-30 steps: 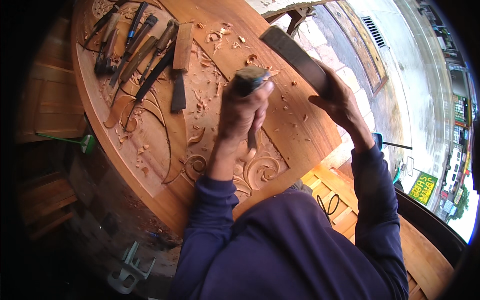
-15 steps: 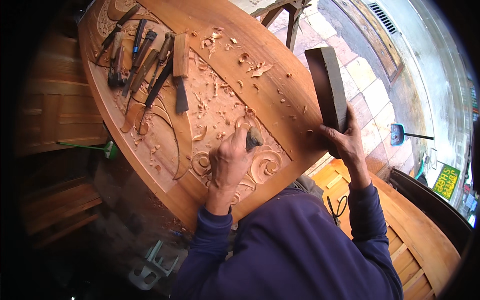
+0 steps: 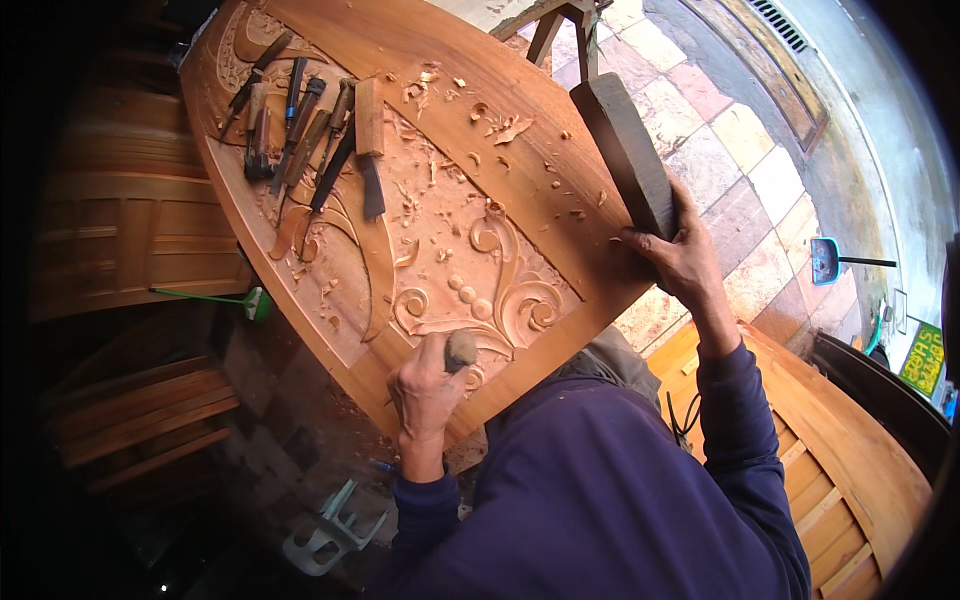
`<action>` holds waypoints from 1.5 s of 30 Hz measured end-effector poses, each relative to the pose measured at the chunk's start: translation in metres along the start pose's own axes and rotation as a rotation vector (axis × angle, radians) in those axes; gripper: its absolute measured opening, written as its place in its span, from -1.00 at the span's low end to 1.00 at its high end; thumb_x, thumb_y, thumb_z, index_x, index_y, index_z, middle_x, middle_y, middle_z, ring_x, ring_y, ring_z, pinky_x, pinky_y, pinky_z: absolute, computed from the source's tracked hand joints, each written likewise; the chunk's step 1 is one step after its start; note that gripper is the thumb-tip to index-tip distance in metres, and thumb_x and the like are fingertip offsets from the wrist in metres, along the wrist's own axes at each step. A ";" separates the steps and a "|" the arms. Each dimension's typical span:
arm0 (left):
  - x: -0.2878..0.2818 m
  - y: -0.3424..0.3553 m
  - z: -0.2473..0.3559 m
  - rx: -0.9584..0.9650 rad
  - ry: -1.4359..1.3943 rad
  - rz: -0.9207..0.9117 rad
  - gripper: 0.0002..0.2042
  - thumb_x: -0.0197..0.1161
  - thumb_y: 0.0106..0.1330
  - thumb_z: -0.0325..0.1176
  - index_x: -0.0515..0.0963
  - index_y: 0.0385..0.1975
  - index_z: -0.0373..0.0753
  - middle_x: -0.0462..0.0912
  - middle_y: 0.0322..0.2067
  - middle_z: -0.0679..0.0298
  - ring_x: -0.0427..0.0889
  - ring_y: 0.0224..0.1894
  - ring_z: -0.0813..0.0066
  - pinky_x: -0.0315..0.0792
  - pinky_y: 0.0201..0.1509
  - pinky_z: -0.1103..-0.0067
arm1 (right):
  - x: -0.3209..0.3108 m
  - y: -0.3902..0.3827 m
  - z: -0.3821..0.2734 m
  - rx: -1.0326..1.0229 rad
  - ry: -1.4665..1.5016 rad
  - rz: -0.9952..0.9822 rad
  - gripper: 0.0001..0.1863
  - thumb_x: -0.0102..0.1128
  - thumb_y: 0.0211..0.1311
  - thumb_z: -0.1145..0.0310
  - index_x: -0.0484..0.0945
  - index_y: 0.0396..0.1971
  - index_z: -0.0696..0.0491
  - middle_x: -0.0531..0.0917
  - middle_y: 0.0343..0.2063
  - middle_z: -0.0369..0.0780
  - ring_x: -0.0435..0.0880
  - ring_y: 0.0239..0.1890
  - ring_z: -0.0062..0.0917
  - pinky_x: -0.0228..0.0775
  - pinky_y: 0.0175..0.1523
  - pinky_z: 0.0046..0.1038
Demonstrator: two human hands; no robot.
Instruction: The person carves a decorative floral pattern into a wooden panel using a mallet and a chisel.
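Observation:
My left hand (image 3: pixel 427 390) is closed around a carving chisel, its worn round handle end (image 3: pixel 461 350) showing above the fist; the blade is hidden. It is over the near edge of the carved wooden panel (image 3: pixel 560 235), beside raised scrolls (image 3: pixel 528 305) and a row of small round bosses (image 3: pixel 468 293). To the right, my right hand (image 3: pixel 685 255) grips the lower end of a long dark wooden block (image 3: pixel 625 150), raised over the panel's right edge. Several carving tools (image 3: pixel 315 125) lie together at the panel's far left, among them a wide flat chisel with a pale wooden handle (image 3: pixel 369 115).
Curled wood shavings (image 3: pixel 505 125) are scattered over the panel. A wooden trestle (image 3: pixel 565 35) stands beyond it on stone tiles. Another panelled door (image 3: pixel 830 470) lies at right. A green-handled broom (image 3: pixel 257 302), a pale plastic chair (image 3: pixel 335 530) and a blue dustpan (image 3: pixel 825 261) are around.
My left hand has moved with the chisel toward me and slightly left, uncovering the scrolls and round bosses. The block in my right hand has tilted and shifted a little left.

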State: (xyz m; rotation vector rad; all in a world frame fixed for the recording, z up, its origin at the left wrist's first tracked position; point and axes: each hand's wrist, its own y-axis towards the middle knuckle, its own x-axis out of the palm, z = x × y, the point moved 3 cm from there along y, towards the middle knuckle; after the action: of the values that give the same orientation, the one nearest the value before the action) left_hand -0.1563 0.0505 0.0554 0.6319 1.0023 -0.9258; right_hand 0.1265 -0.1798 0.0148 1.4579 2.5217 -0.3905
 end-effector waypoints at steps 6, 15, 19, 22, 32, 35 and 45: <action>-0.012 -0.020 -0.047 -0.554 0.010 -0.016 -0.45 0.57 0.15 -0.19 0.53 0.11 -0.21 0.73 -0.16 -0.11 0.69 -0.12 -0.23 0.54 -0.07 0.13 | -0.002 -0.002 0.013 0.068 0.029 0.028 -0.08 0.61 0.08 0.32 0.31 0.44 0.09 0.62 0.17 -0.12 0.55 0.24 -0.43 0.35 0.33 -0.41; -0.010 -0.014 -0.085 -0.502 -0.209 -0.075 0.03 0.64 0.04 -0.29 0.15 0.55 -0.15 0.57 0.18 -0.26 0.62 0.18 -0.11 0.49 0.25 0.27 | 0.012 0.009 -0.008 0.036 0.050 -0.033 -0.11 0.53 0.15 0.29 0.28 0.46 0.09 0.57 0.23 -0.05 0.55 0.25 -0.43 0.36 0.33 -0.37; -0.010 -0.009 -0.094 -0.454 -0.153 -0.146 0.09 0.63 0.02 -0.06 0.10 0.56 -0.08 0.60 0.10 -0.32 0.64 0.07 -0.27 0.53 0.14 0.16 | 0.040 0.043 -0.036 -0.096 -0.233 -0.074 -0.06 0.53 0.11 0.22 0.25 0.49 -0.04 0.57 0.21 0.01 0.59 0.22 -0.29 0.43 0.29 -0.32; -0.013 -0.007 -0.094 -0.470 -0.191 -0.172 0.09 0.65 0.01 -0.10 0.10 0.56 -0.10 0.61 0.08 -0.32 0.65 0.07 -0.21 0.53 0.15 0.20 | 0.072 0.067 -0.052 -0.167 -0.515 -0.030 -0.14 0.46 0.14 0.11 0.31 0.47 -0.32 0.60 -0.01 0.05 0.67 0.02 -0.08 0.54 0.10 -0.19; -0.031 -0.006 -0.090 -0.385 -0.192 -0.401 -0.04 0.55 0.17 -0.04 0.16 0.54 -0.11 0.67 -0.03 -0.31 0.71 -0.10 -0.26 0.59 -0.03 0.17 | 0.119 0.072 -0.061 -0.311 -0.797 0.011 -0.15 0.39 0.13 0.25 0.30 0.48 -0.32 0.62 -0.10 0.00 0.66 -0.01 -0.11 0.53 0.05 -0.18; -0.023 0.003 -0.085 -0.099 -0.280 -0.333 -0.10 0.51 0.22 -0.04 0.19 0.53 -0.12 0.70 -0.12 -0.27 0.74 -0.15 -0.21 0.61 -0.11 0.17 | 0.103 0.036 -0.048 -0.294 -0.569 0.159 -0.06 0.43 0.05 0.27 0.26 0.51 -0.25 0.62 0.05 -0.01 0.64 0.08 -0.16 0.52 0.14 -0.23; 0.034 0.124 -0.009 0.326 -0.254 -0.491 -0.19 0.42 0.27 0.02 0.27 0.46 -0.17 0.75 -0.35 -0.05 0.76 -0.32 -0.03 0.62 -0.22 0.19 | 0.067 -0.008 -0.035 -0.115 -0.463 0.271 -0.13 0.49 0.05 0.21 0.38 0.45 -0.20 0.60 0.14 -0.07 0.62 0.18 -0.23 0.47 0.25 -0.30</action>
State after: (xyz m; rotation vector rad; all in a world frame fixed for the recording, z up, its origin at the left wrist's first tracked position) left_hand -0.0435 0.1056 0.0256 0.5262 0.7935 -1.5839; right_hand 0.0851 -0.1179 0.0287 1.4414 1.9281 -0.4638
